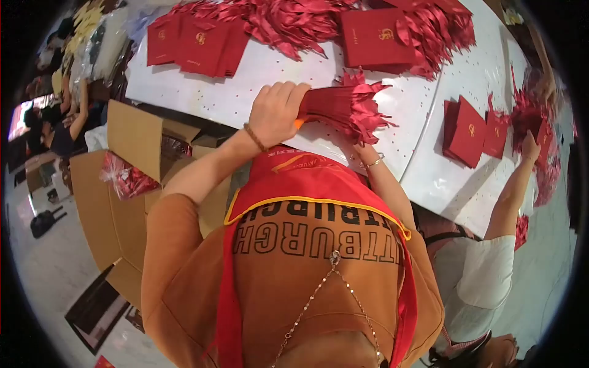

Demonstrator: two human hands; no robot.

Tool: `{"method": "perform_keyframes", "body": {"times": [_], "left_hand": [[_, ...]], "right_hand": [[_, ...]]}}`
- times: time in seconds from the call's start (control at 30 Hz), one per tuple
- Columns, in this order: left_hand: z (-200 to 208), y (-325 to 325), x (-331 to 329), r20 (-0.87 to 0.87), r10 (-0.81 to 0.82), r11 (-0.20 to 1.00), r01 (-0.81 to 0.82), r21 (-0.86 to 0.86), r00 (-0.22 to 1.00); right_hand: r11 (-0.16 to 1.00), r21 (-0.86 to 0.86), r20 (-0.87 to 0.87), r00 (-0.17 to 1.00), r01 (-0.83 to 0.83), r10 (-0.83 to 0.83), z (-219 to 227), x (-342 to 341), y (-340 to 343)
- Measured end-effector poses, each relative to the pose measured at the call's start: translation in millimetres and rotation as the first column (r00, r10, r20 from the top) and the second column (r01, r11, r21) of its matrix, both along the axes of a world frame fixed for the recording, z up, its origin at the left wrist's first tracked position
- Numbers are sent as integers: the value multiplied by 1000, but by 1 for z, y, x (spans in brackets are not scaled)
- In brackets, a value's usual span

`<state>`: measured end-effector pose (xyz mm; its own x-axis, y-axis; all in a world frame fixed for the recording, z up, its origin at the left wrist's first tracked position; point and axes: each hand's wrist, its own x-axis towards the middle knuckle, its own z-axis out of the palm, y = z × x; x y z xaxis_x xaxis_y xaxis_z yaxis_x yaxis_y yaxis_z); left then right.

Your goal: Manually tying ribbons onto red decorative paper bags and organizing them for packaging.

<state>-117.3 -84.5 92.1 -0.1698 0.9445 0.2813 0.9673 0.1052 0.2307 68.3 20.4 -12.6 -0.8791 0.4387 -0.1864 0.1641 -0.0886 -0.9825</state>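
a bundle of red ribbons (pixel 346 110) is gripped in the clenched left hand (pixel 276 113), fanning out to its right; the right hand (pixel 367 153) is hidden beneath, grip unclear.

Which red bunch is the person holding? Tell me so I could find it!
Look at the big white table and find its near edge, just above the person's orange shirt. There the left hand grips a bundle of red ribbons, with the right hand beneath its frayed end. Unlike the loose ribbon piles farther back, it is bunched tight and lifted off the table.
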Motion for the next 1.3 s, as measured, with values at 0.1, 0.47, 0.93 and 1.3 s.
{"method": "perform_keyframes", "body": {"times": [0.1, 0.47, 0.93, 1.3], "left_hand": [[6, 6, -33, 292, 28, 995, 2, -101, 956], [-70, -64, -129, 793, 541, 840, 127, -527, -280], [-100, -60, -171, 762, 647, 756, -106, -646, -31], [-82, -55, -175, 691, 692, 720, -280, -635, 209]], "right_hand": [[1000, 15, 4, 1000, -14, 14, 17, -26, 8], [976, -126, 402, 891, -175, 212, 66, -140, 6], [732, 573, 556, 831, -369, -16, 14, -197, 17], [756, 619, 433, 896, -214, -101, -9, -212, 12]]}}
